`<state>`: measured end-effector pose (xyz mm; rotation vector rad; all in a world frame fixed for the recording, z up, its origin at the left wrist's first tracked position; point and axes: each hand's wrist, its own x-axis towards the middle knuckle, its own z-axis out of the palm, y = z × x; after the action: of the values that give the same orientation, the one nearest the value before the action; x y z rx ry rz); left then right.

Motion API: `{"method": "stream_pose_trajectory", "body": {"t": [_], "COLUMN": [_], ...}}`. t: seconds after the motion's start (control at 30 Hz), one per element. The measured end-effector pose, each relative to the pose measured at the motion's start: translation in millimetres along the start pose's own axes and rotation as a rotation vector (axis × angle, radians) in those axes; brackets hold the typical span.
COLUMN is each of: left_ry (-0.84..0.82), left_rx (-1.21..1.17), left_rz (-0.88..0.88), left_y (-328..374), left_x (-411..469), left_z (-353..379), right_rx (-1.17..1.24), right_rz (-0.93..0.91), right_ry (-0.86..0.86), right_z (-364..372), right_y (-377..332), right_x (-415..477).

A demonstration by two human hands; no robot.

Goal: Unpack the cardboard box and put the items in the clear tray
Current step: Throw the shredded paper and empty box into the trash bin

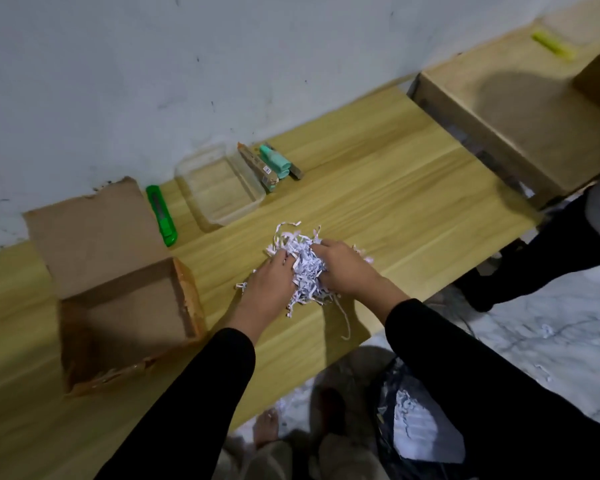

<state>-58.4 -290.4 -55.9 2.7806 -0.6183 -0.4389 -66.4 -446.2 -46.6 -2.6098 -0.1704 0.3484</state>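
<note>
Setting: a long pale wooden surface (378, 188) runs along a grey-white wall; the view looks down from the person's head; marbled floor shows at lower right.
Left hand (269, 282): black sleeve; fingers curled down into the near-left side of a clump of shredded paper (303, 265); the grip is closed on the shreds.
Right hand (343, 266): black sleeve; fingers pressed into the right side of the same clump; this grip is also closed on the shreds; the paper is bunched between the two hands, with loose strips trailing out toward the near edge.
Cardboard box (125, 306): open, to the left of the hands and apart from them; its flap is folded back toward the wall; what shows of the inside is bare brown card.
Clear tray (222, 188): beyond the hands, nearer the wall; well apart from both grips; only the wood shows through it.
Small items (274, 164): a mint-green marker-like piece and brown packaged sticks lie in a bunch just beside the tray's right end, outside it.
Green utility knife (161, 216): lying between the box flap and the tray.
Second cardboard box (516, 109): larger, at the far right of the surface; a yellow object (553, 46) lies beyond it.
Black bag (413, 420): on the floor below the near edge; white shreds inside.
</note>
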Motion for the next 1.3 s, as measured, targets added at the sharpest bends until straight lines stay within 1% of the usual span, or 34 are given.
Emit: {"method": "stream_pose_trajectory", "body": {"t": [0.1, 0.23, 0.4, 0.5, 0.57, 0.63, 0.77, 0.87, 0.93, 1.0, 1.07, 1.3], "left_ry": [-0.007, 0.008, -0.022, -0.087, -0.119, -0.155, -0.263, -0.358, -0.412, -0.457, -0.515, -0.628], "left_rx": [-0.012, 0.018, -0.159, -0.162, -0.081, 0.037, 0.086, 0.072, 0.156, 0.268, 0.324, 0.402], "left_rz": [0.074, 0.230, 0.386, 0.554, 0.702, 0.863, 1.021, 1.066, 1.073, 1.064, 1.050, 1.063], "left_y": [11.8, 50.9, 131.5, 190.6, 229.1, 267.8, 319.6, 335.0, 337.0, 335.3, 331.7, 328.3], "left_x": [-3.1, 6.0, 16.4, 12.2, 3.5, -12.6, -49.1, -70.4, -78.1, -80.5, -81.6, -79.6], "left_z": [-18.6, -45.4, -49.5, -29.2, -9.2, 17.3, 77.2, 121.2, 148.1, 170.9, 185.9, 210.9], "right_rx": [0.057, 0.114, 0.100, 0.093, 0.126, 0.154, 0.245, 0.342, 0.393, 0.428, 0.456, 0.532], "right_rz": [0.072, 0.185, 0.357, 0.496, 0.588, 0.697, 0.887, 1.017, 1.080, 1.124, 1.161, 1.142], "right_ry": [0.045, 0.163, 0.312, 0.404, 0.450, 0.470, 0.463, 0.457, 0.436, 0.378, 0.306, 0.247], "right_z": [-18.9, -56.9, -98.4, -108.8, -105.5, -92.2, -44.1, -3.0, 22.8, 43.7, 59.3, 81.2], "right_y": [-7.3, -2.0, 33.4, 58.8, 74.3, 92.4, 124.0, 139.6, 147.1, 153.3, 157.9, 169.5], "right_x": [-16.2, -52.7, -124.0, -188.5, -232.8, -279.3, -355.7, -392.7, -407.8, -416.2, -420.0, -420.2]}}
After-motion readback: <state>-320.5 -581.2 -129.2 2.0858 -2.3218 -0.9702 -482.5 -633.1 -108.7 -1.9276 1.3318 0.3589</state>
